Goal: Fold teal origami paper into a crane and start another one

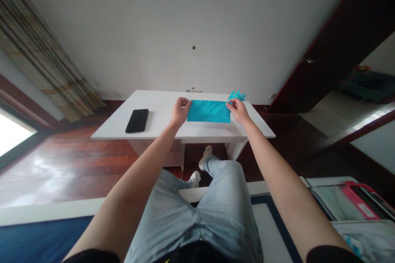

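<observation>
A creased rectangle of turquoise paper [208,111] is stretched between my two hands, above the white table [163,98]. My left hand [181,111] pinches its upper left corner between thumb and fingers. At the upper right corner, my right hand [238,109] grips the paper the same way. Just behind my right hand, a bunch of turquoise paper strips [237,95] lies at the table's far right corner, partly hidden by the hand.
A black tablet-like device [137,121] lies on the table's left side. The wall [197,16] rises behind the table. To my right, a pink-edged case [367,201] sits among plastic containers. A curtain [49,57] hangs at left, and a dark door [327,49] stands at right.
</observation>
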`<state>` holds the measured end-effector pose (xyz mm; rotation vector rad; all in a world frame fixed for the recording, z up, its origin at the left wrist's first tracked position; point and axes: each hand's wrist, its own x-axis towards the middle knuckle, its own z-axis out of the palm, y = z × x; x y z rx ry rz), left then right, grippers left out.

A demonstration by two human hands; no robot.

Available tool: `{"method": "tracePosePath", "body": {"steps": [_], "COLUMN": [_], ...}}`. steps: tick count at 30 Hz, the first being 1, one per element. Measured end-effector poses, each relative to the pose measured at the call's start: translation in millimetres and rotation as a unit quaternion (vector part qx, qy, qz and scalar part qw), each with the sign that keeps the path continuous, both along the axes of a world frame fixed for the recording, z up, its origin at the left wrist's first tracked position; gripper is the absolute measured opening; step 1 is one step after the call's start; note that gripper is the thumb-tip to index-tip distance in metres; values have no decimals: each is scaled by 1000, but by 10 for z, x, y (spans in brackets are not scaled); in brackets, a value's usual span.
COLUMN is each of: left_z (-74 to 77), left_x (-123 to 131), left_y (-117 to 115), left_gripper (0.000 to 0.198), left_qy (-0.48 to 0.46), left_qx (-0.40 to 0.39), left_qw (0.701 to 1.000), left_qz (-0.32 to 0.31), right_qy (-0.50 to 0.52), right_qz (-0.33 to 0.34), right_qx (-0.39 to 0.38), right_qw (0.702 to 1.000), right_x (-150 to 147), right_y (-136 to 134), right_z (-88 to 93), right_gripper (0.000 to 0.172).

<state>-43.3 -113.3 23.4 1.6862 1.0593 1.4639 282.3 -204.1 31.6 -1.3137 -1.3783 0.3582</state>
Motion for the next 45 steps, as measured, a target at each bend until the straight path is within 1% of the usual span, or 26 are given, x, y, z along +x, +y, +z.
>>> {"method": "tracePosePath", "body": {"steps": [1, 2, 3, 4, 5, 7, 8, 10, 11, 13, 15, 17, 19, 20, 23, 25, 26, 27, 28, 30, 32, 33, 35, 38, 41, 45], "left_z": [44, 74, 86, 77, 48, -70, -150, -321, -399, -516, -571, -583, -584, -588, -618, -640, -647, -650, -649, -634, -611, -600, -584, -582, -600, -592], "left_x": [7, 18, 35, 60, 94, 178, 223, 298, 325, 355, 363, 362, 361, 362, 381, 400, 405, 401, 383, 295, 130, 28, -175, -372, -396, -352], "left_y": [-14, -45, -93, -151, -214, -331, -377, -430, -439, -426, -390, -348, -316, -305, -278, -257, -242, -224, -199, -127, -29, 26, 126, 216, 218, 132], "left_gripper": [12, 18, 24, 27, 29, 36, 43, 56, 61, 71, 78, 82, 82, 82, 82, 85, 88, 91, 92, 93, 93, 92, 92, 92, 95, 91], "left_qy": [3, 12, 49, 107, 170, 283, 328, 408, 435, 463, 488, 506, 508, 504, 492, 492, 495, 496, 494, 487, 489, 494, 501, 502, 503, 491], "left_qx": [10, 25, 49, 75, 103, 130, 126, 94, 78, 65, 68, 64, 62, 61, 56, 54, 52, 50, 47, 38, 23, 19, 4, 6, 11, 17], "left_qw": [1000, 998, 993, 985, 977, 950, 934, 899, 884, 867, 851, 841, 840, 842, 849, 848, 846, 845, 845, 849, 851, 852, 852, 853, 853, 863], "left_qz": [26, 54, 98, 109, 80, -23, -64, -128, -150, -174, -181, -183, -182, -181, -186, -190, -193, -197, -200, -200, -188, -173, -151, -144, -136, -114], "right_qy": [-10, -25, -42, -56, -65, -79, -86, -97, -101, -107, -116, -130, -150, -174, -252, -280, -287, -290, -291, -297, -314, -322, -325, -321, -319, -325], "right_qz": [0, -3, -9, -14, -17, -26, -34, -59, -75, -100, -106, -93, -75, -59, 23, 95, 117, 122, 114, 80, 53, 42, 34, 10, -1, -14], "right_qx": [-6, -15, -27, -37, -47, -62, -66, -66, -64, -60, -56, -49, -37, -26, -25, -56, -84, -121, -158, -219, -258, -268, -268, -272, -277, -280], "right_qw": [1000, 1000, 999, 998, 997, 995, 994, 991, 990, 987, 986, 986, 985, 983, 967, 954, 947, 941, 937, 926, 912, 907, 906, 907, 907, 903], "right_x": [-12, -35, -67, -104, -142, -203, -218, -214, -198, -153, -126, -151, -253, -335, -659, -863, -933, -972, -976, -880, -675, -551, -297, -5, 104, 25], "right_y": [48, 91, 127, 155, 175, 190, 188, 170, 155, 116, 64, 7, -39, -52, -37, 11, 40, 68, 94, 132, 151, 155, 152, 130, 97, 23], "right_z": [20, 18, -5, -50, -114, -275, -360, -511, -567, -629, -628, -582, -522, -498, -493, -555, -600, -649, -697, -776, -818, -825, -821, -804, -790, -731], "right_gripper": [44, 38, 33, 28, 24, 19, 18, 22, 25, 26, 26, 26, 31, 37, 56, 69, 76, 83, 89, 98, 104, 105, 104, 107, 111, 105]}}
